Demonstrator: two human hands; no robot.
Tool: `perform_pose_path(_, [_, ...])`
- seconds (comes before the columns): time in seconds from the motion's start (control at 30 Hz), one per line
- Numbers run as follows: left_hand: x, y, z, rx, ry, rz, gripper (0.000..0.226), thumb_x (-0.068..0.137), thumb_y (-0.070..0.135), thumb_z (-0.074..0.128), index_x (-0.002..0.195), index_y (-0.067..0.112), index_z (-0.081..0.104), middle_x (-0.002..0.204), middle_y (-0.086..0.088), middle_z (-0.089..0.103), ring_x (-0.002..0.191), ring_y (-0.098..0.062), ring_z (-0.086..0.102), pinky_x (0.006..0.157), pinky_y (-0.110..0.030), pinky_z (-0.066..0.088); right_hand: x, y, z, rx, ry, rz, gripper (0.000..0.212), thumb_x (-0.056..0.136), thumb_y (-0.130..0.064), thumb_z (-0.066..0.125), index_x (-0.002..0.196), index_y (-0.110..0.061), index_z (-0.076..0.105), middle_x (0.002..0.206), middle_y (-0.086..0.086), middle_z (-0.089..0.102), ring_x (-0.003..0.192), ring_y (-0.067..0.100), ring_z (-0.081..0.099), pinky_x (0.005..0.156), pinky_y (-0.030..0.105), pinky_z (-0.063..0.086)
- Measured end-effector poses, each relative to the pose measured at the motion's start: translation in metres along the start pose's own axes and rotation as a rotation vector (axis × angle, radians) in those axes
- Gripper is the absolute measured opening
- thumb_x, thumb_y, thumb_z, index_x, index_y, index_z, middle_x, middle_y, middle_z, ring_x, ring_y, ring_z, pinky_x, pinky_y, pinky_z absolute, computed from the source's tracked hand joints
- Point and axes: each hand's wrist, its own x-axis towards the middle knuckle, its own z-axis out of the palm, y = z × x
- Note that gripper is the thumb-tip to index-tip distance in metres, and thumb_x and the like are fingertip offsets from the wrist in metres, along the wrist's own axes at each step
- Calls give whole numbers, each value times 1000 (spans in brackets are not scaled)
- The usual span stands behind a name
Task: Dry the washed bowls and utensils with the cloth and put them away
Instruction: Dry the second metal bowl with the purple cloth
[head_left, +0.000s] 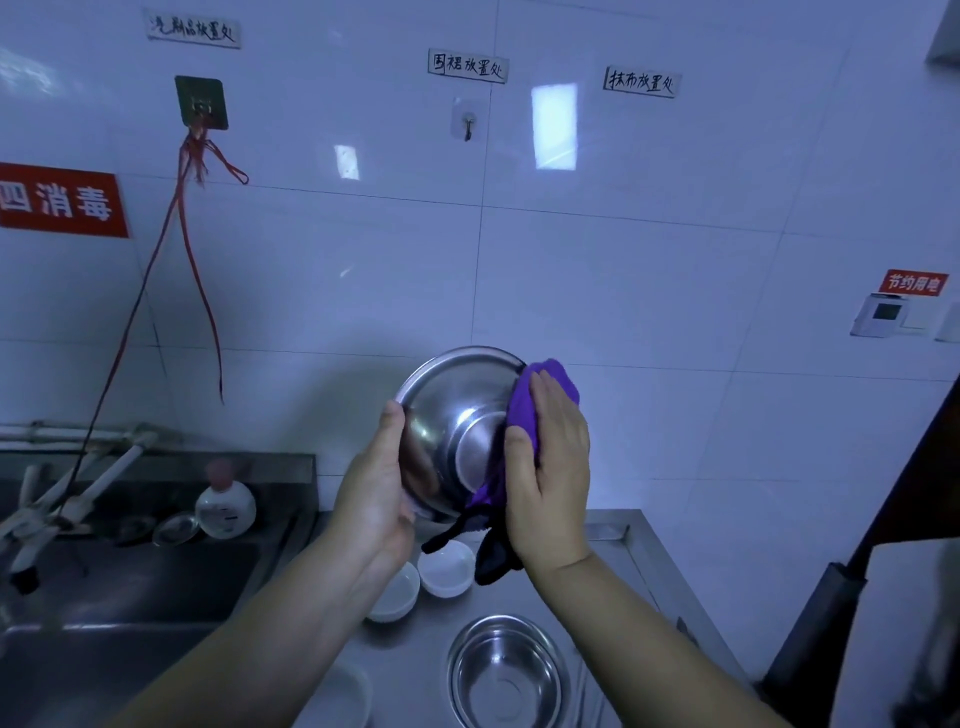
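I hold a steel bowl (457, 415) up in front of the tiled wall, its underside turned toward me. My left hand (376, 488) grips its left rim, thumb on the outside. My right hand (550, 467) presses a purple cloth (524, 410) against the bowl's right side; a dark end of the cloth hangs below. On the steel counter (639, 561) below sit a second steel bowl (506, 670), upright, and two small white bowls (447, 566) (397, 592). Another white dish (337, 696) shows at the bottom, partly behind my left arm.
A steel sink (104, 597) lies at the left with a white tap (67, 499), a soap bottle (226, 501) and small lids on its ledge. Red cords (197, 291) hang from a wall hook. A dark object (831, 613) stands at the right of the counter.
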Motion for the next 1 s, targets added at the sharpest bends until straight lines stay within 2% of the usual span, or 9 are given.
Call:
perform_pose_path(0.17, [-5, 4, 10, -50, -8, -134, 51, 88, 57, 51, 109, 14, 68, 102, -6, 74, 95, -20, 71, 86, -38, 53, -3, -3, 4, -377, -153, -449, 49, 90, -32, 41, 133, -13, 55, 146, 4, 46, 139, 20, 32, 109, 43, 20])
perform_pose_path(0.27, [-7, 14, 16, -129, -29, -216, 52, 91, 55, 49, 106, 8, 67, 94, -8, 75, 81, -20, 73, 67, -31, 60, -18, 11, 9, -488, -185, -751, 40, 91, -30, 48, 125, -16, 63, 141, 1, 51, 136, 20, 38, 106, 45, 24])
perform_pose_path(0.37, [-8, 21, 16, -166, -28, -272, 62, 92, 55, 45, 129, 6, 55, 118, -10, 67, 93, -23, 69, 68, -34, 60, -19, 27, 2, -527, -138, -908, 35, 90, -26, 53, 122, -20, 66, 138, -1, 53, 133, 19, 44, 102, 45, 33])
perform_pose_path(0.47, [-10, 19, 15, -128, -57, -268, 62, 96, 55, 36, 132, 9, 53, 113, -12, 70, 91, -24, 71, 68, -36, 57, -12, 32, -9, -451, -123, -841, 38, 88, -26, 53, 125, -21, 58, 136, 4, 53, 128, 24, 45, 100, 46, 33])
perform_pose_path(0.6, [-14, 12, 14, -112, 4, -210, 55, 98, 50, 36, 128, 8, 56, 116, -15, 68, 101, -29, 67, 88, -47, 51, 4, 16, -11, -278, -152, -383, 43, 88, -21, 40, 122, -10, 64, 132, 9, 58, 121, 31, 50, 103, 41, 33])
perform_pose_path(0.67, [-13, 7, 13, -113, 8, -200, 55, 99, 49, 34, 130, 8, 54, 122, -14, 65, 107, -30, 65, 97, -51, 46, 10, 5, -8, -232, -176, -254, 44, 89, -24, 38, 121, -9, 64, 132, 7, 58, 122, 28, 50, 106, 33, 29])
perform_pose_path(0.77, [-9, 4, 13, -162, -57, -244, 57, 100, 51, 29, 125, 9, 58, 114, -10, 69, 102, -25, 68, 94, -45, 48, 5, -2, -1, -310, -239, -387, 40, 92, -26, 42, 119, -9, 64, 133, 6, 57, 127, 25, 47, 104, 42, 31])
perform_pose_path(0.87, [-6, 4, 12, -216, -82, -318, 59, 100, 51, 26, 105, 9, 67, 92, -7, 75, 80, -16, 73, 73, -33, 50, -6, 6, 3, -407, -271, -612, 36, 93, -24, 46, 117, -8, 66, 135, 6, 57, 130, 22, 44, 104, 45, 27])
perform_pose_path(1.0, [-3, 5, 8, -233, -133, -407, 73, 97, 56, 26, 89, -1, 72, 88, -16, 74, 76, -26, 73, 57, -34, 58, -17, 21, 1, -441, -284, -840, 37, 97, -23, 41, 117, -8, 68, 135, 5, 57, 131, 20, 44, 108, 47, 25])
